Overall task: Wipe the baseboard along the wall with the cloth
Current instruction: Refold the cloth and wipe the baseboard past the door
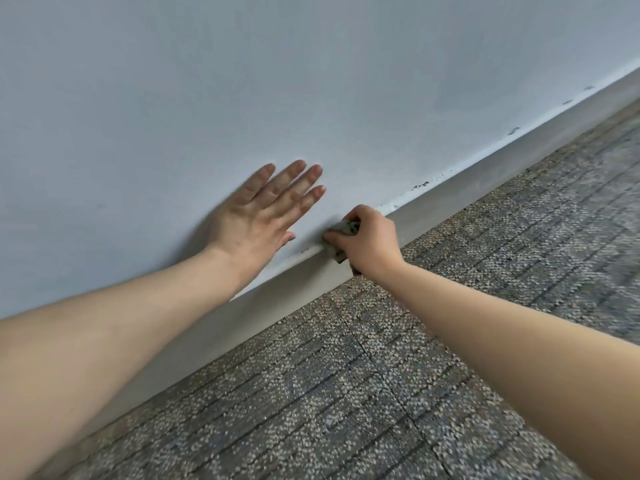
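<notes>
Your right hand clenches the cloth on the baseboard's top edge; your left hand lies flat, fingers straight, on the wall. Dark specks ahead suggest most wiping remains.

Pale blue-grey wall, a grey baseboard flecked with dark chips toward two o'clock, grey cloth, speckled grey-beige carpet gridded in dark lines.
</notes>
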